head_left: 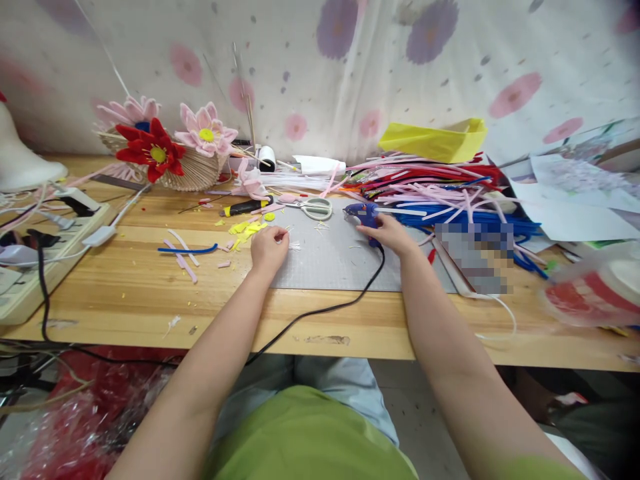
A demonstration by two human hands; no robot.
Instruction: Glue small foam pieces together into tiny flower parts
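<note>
Note the patterned curtain (280, 40) spanning the top of the frame behind your wooden table (215, 320). The grey mat (320, 267) lies on the table at the centre of the frame. A heap of fuzzy stems (425, 180), red, pink and blue, occupies the right of centre, with a yellow sheet (430, 141) on top. A power strip (65, 243) sits at the left edge. Red and pink fuzzy flowers (158, 155) stand against a woven fan (200, 172) at upper left.

Your right hand (390, 233), right of centre, touches the handle of the blue glue gun (367, 215); you cannot tell whether its grip is closed. The gun is over the upper right of the mat, nozzle to the left, its black cord (320, 311) curving to lower left.

Your left hand (270, 250), at the mat's left edge, has thumb and fingertips pressed together; whether they pinch anything cannot be told. Scissors (306, 203) lie above centre, beside a black-and-yellow cutter (247, 206). Yellow scraps (247, 229) lie next to your left hand. Thin white strands (295, 247) show just beside its fingertips.
</note>
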